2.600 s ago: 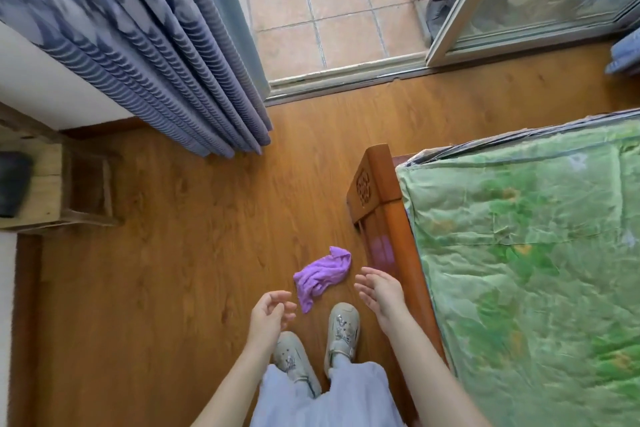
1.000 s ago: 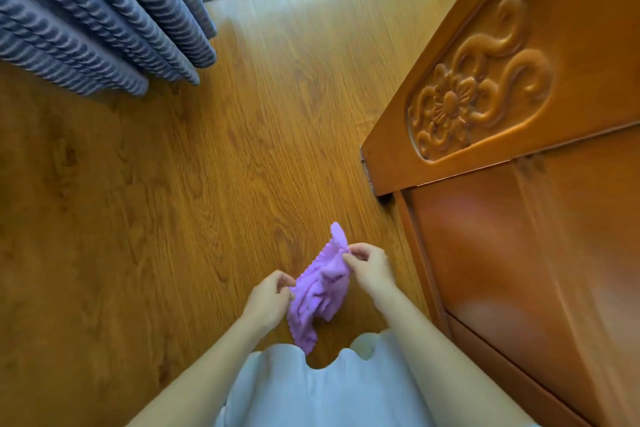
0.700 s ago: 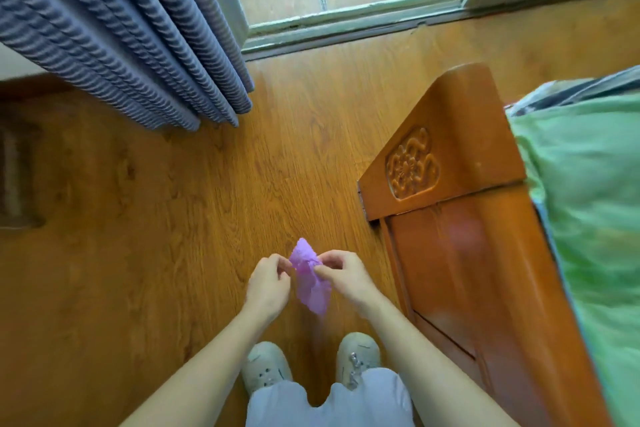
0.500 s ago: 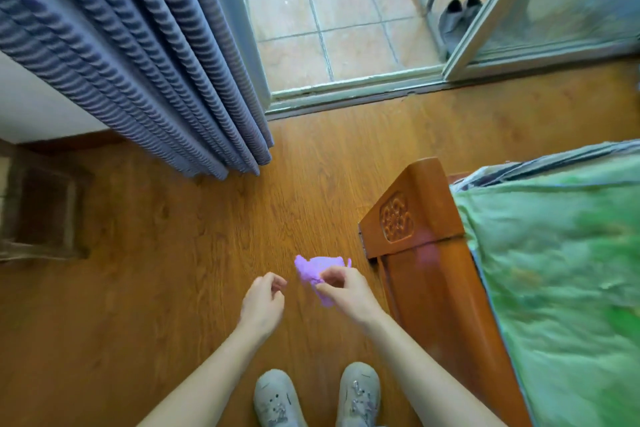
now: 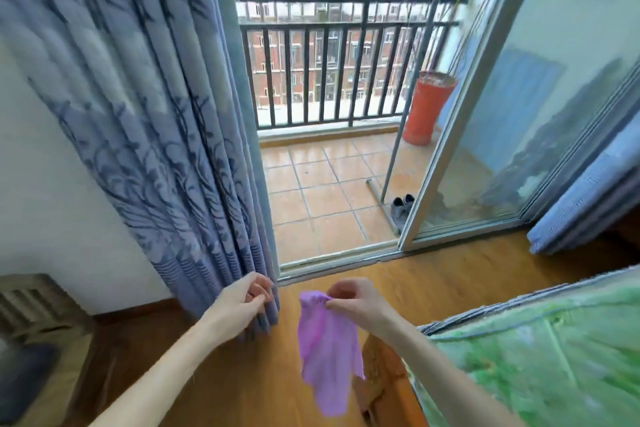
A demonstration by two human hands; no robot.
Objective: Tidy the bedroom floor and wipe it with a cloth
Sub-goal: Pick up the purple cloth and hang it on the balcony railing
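Right now the right hand (image 5: 353, 298) pinches the top edge of the purple cloth (image 5: 327, 350) between its thumb and fingers. The cloth hangs down loose from that pinch, up in the air above the wood floor (image 5: 415, 274). Its bottom end dangles at about 6 o'clock in the view, in front of the wooden bed frame (image 5: 381, 381).

The left hand (image 5: 244, 302) is up in the air too, at about 9 o'clock from the cloth and a little apart from it. Its fingers are curled in toward the thumb and it holds nothing. Behind it hangs the blue curtain (image 5: 138, 107) with dark branch shapes on it, filling the view from 9 to 12 o'clock.

A bed with a green blanket (image 5: 540, 350) sits at 4 o'clock. At 12 o'clock the sliding glass door (image 5: 519, 107) stands open onto a balcony with orange tiles (image 5: 322, 191). Dark railing bars (image 5: 329, 76) run across the far side of the balcony. A red-orange tub (image 5: 427, 107) stands on the tiles at 1 o'clock, near the railing. A pair of dark shoes (image 5: 401, 206) lies on the tiles just beside the door frame. A second blue curtain (image 5: 585, 204) is bunched at 3 o'clock. A wooden piece of furniture (image 5: 34, 308) stands at 8 o'clock against the white wall (image 5: 45, 201).
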